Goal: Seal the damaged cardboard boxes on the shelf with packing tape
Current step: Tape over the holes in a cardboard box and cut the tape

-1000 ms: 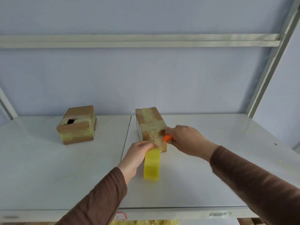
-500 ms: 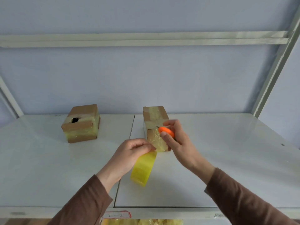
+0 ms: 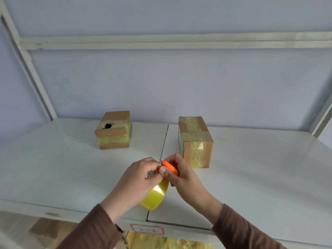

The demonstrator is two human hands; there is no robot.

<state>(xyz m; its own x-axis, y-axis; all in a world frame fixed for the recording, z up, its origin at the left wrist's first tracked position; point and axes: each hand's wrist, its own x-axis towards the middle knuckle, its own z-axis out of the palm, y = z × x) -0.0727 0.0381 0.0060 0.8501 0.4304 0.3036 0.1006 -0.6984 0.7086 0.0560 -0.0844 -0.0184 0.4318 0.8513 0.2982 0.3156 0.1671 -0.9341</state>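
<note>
Roll of yellow packing tape (image 3: 154, 196) held above the front part of the white shelf (image 3: 251, 177), tilted, its lower edge over the seam between the two shelf panels. Left hand (image 3: 138, 180) closed around the upper part of the roll, fingers curled over it. Right hand (image 3: 179, 175) just beside the left and touching it at the fingertips, pinching a small orange cutter (image 3: 169, 167) between thumb and fingers; a thin dark tip shows at the cutter's upper-left end, next to the left fingers. Both sleeves brown.

Right cardboard box (image 3: 195, 141): long, end face toward the camera, standing on the right panel just behind the right hand and apart from it. Yellowish tape runs along its top and covers the near end face.

Left cardboard box (image 3: 114, 131): on the left panel, well apart from the hands. Dark ragged hole in its top; yellowish tape bands around its top and front.

Shelf surface: glossy white, two panels meeting at a dark seam (image 3: 164, 139) that runs front to back. A red-bordered label (image 3: 146, 230) sits on the front edge; its writing is not legible. Below it, yellow film wrapping, contents unclear.

Surroundings: pale lilac wall (image 3: 161, 83) behind; white metal uprights at both sides and a horizontal rail (image 3: 170, 42) across the top
</note>
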